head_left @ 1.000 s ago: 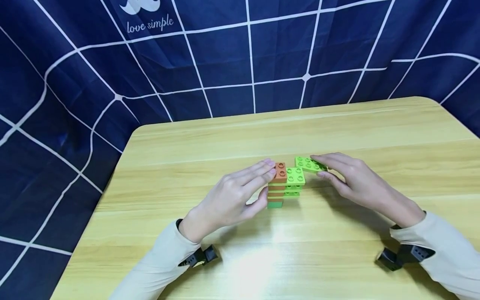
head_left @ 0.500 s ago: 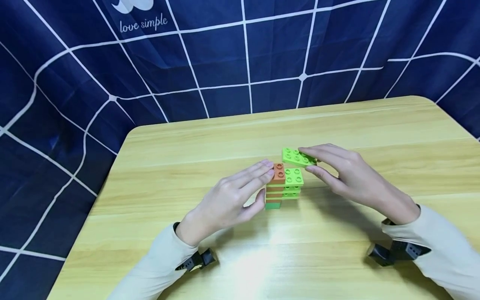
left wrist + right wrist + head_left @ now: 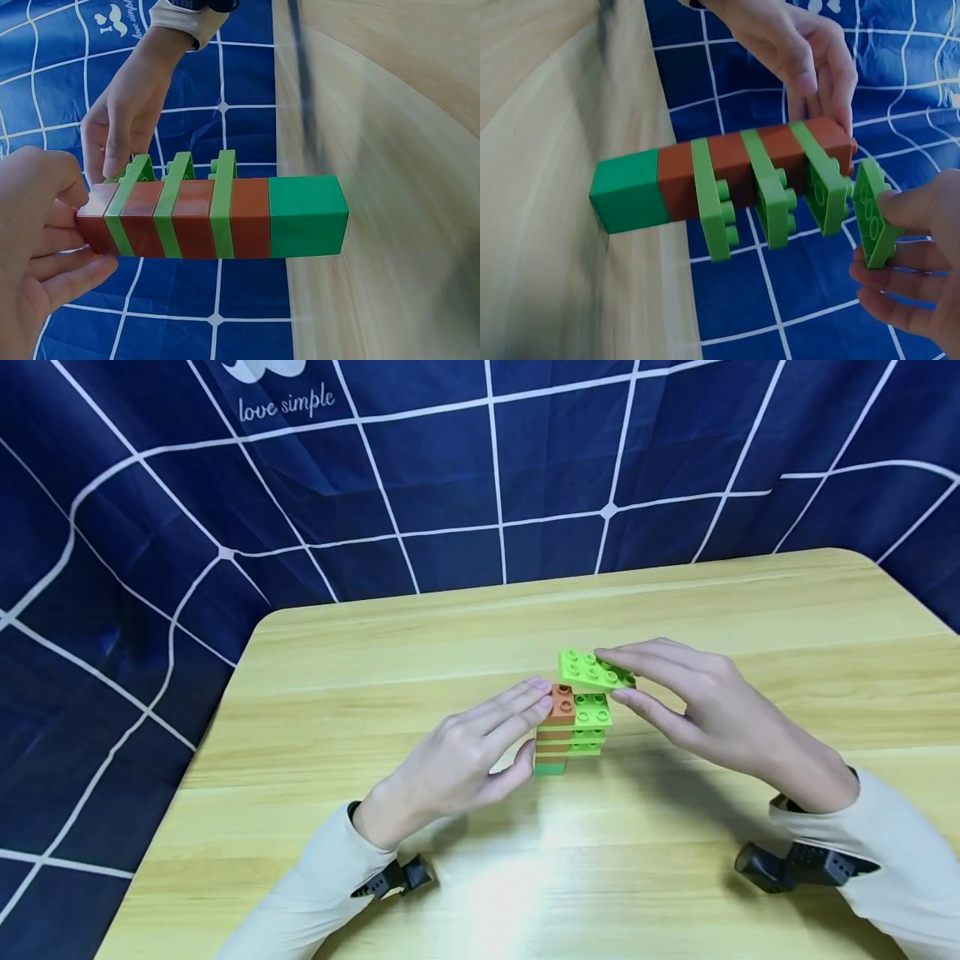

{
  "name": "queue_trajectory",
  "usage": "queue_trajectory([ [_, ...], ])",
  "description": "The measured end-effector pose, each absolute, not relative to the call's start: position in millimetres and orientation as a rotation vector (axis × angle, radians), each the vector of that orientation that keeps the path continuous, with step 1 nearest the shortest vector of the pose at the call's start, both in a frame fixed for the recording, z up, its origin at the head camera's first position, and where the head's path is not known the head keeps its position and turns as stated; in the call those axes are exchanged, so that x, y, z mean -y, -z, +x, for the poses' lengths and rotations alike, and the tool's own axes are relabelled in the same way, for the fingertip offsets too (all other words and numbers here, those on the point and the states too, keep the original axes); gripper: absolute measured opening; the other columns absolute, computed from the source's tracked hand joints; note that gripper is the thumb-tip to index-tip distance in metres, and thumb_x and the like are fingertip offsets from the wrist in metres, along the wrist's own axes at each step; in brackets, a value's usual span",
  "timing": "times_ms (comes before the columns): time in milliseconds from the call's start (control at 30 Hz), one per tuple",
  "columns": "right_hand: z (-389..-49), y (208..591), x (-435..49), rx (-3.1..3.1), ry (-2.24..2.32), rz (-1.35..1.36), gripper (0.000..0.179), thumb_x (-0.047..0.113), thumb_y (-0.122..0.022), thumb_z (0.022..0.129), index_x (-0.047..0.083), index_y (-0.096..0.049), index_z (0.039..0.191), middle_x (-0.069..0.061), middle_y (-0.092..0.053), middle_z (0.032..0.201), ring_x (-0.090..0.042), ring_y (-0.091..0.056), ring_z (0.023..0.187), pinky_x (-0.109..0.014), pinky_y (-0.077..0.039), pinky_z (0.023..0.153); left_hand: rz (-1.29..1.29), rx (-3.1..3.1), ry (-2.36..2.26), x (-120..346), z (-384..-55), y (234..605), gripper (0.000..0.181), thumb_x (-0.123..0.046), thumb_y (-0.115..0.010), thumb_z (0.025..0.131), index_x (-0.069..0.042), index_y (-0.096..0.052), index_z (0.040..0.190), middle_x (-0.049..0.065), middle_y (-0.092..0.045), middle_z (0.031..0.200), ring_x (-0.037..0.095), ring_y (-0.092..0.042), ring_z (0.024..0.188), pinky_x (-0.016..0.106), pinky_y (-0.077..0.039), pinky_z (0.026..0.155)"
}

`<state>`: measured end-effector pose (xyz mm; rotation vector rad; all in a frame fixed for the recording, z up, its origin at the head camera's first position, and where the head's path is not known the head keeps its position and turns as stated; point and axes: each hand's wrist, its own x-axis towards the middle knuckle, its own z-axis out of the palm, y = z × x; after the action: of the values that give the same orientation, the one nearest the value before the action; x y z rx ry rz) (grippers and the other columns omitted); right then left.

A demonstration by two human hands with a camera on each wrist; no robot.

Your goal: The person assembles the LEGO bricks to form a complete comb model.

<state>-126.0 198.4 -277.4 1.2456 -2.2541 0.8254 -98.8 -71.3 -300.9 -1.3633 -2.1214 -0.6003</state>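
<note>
A building-brick tower (image 3: 553,737) stands upright on the table, with a dark green brick (image 3: 307,217) at its foot. Above that, orange-brown bricks (image 3: 731,161) alternate with light green plates (image 3: 769,199) that jut out toward the right. My left hand (image 3: 465,747) holds the tower near its top from the left, fingers at the uppermost orange-brown brick (image 3: 564,703). Between thumb and fingers, my right hand (image 3: 701,710) pinches a loose light green plate (image 3: 588,670), studs up. In the right wrist view this plate (image 3: 873,217) is apart from the tower, just beyond its top.
The wooden table (image 3: 390,664) reaches back to a dark blue curtain (image 3: 442,477) with white grid lines. Black wrist cameras (image 3: 780,868) hang under both sleeves, low over the tabletop.
My right hand has carried the loose light green plate left and up, from the tower's right side to above and behind its top. The left hand keeps its place at the tower.
</note>
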Motion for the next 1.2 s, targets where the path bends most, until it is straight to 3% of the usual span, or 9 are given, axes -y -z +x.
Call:
queue_trajectory([
  [167, -121, 278, -195, 2.213, -0.812, 1.323, 0.048, 0.037, -0.045, 0.101, -0.001, -0.063, 0.123, -0.011, -0.068, 0.114, -0.024, -0.065, 0.101, -0.007, -0.041, 0.101, -1.377, 2.109, 0.633, 71, -100, 302, 0.040, -0.005, -0.061, 0.084, 0.007, -0.060, 0.122, 0.022, -0.059, 0.129, 0.028, -0.056, 0.123, 0.022, -0.048, 0.101],
  [333, -119, 280, -193, 2.175, -0.814, 1.323, 0.047, 0.038, -0.045, 0.101, 0.000, -0.065, 0.121, -0.011, -0.069, 0.112, -0.025, -0.065, 0.099, -0.007, -0.041, 0.102, -1.354, 2.137, 0.715, 72, -100, 302, 0.047, -0.003, -0.056, 0.085, 0.008, -0.048, 0.131, 0.023, -0.054, 0.136, 0.027, -0.057, 0.122, 0.020, -0.050, 0.098],
  [467, -118, 278, -190, 2.169, -0.784, 1.335, 0.046, 0.038, -0.044, 0.101, 0.001, -0.065, 0.121, -0.010, -0.069, 0.113, -0.024, -0.065, 0.100, -0.008, -0.040, 0.103, -1.325, 2.153, 0.744, 71, -99, 302, 0.052, -0.006, -0.054, 0.088, 0.008, -0.040, 0.137, 0.023, -0.048, 0.141, 0.026, -0.061, 0.117, 0.015, -0.054, 0.088],
  [700, -117, 272, -185, 2.142, -0.731, 1.378, 0.043, 0.035, -0.044, 0.102, 0.003, -0.066, 0.120, -0.009, -0.068, 0.112, -0.021, -0.064, 0.099, -0.009, -0.042, 0.101, -1.310, 2.150, 0.770, 70, -99, 301, 0.049, -0.008, -0.056, 0.088, 0.007, -0.043, 0.133, 0.023, -0.041, 0.146, 0.021, -0.066, 0.100, 0.009, -0.054, 0.074],
  [900, -116, 273, -184, 2.146, -0.726, 1.359, 0.043, 0.036, -0.044, 0.102, 0.005, -0.067, 0.119, -0.009, -0.069, 0.110, -0.020, -0.064, 0.097, -0.016, -0.052, 0.089, -1.297, 2.140, 0.828, 69, -100, 300, 0.047, -0.007, -0.056, 0.087, 0.006, -0.045, 0.131, 0.023, -0.037, 0.149, 0.018, -0.065, 0.095, 0.014, -0.054, 0.087],
  [1200, -120, 275, -184, 2.094, -0.725, 1.369, 0.044, 0.036, -0.043, 0.102, 0.004, -0.069, 0.116, -0.011, -0.069, 0.107, -0.022, -0.064, 0.091, -0.022, -0.056, 0.075, -1.300, 2.107, 0.714, 68, -102, 299, 0.046, -0.009, -0.061, 0.084, 0.005, -0.053, 0.127, 0.023, -0.047, 0.142, 0.029, -0.052, 0.127, 0.031, -0.044, 0.110],
])
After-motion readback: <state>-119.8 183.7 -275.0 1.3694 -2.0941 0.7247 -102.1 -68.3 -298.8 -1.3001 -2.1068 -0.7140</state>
